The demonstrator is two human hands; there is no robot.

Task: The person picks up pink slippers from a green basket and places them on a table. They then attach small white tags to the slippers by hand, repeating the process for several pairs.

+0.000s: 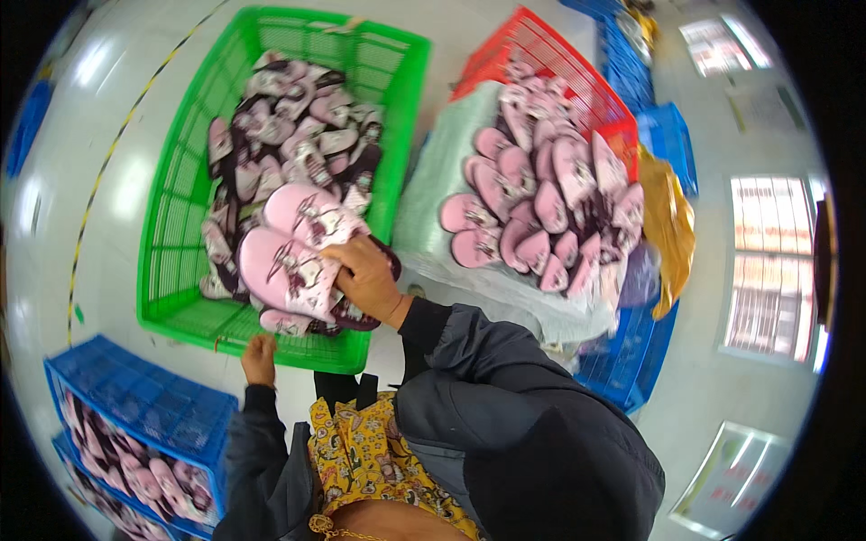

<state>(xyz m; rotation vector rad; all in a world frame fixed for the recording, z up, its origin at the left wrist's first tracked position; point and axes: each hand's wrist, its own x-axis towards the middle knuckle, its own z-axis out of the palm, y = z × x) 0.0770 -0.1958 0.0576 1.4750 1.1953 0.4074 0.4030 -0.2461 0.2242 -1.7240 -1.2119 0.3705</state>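
My right hand (365,275) grips a pair of pink slippers (287,270) printed with a dark cartoon pattern. I hold them over the near part of a green slatted crate (152,261). Inside the crate, many similar pink and dark slippers (289,117) lie in a loose heap. Just off the crate's near left edge is my left hand (260,359), its fingers curled and no object showing in them.
At right, more pink slippers (496,185) are piled on a pale wrapped bale (442,207) beside a red crate (577,59). Stacked blue crates (144,383) with slippers stand at lower left. A blue crate (645,352) and yellow sheeting (672,234) are farther right.
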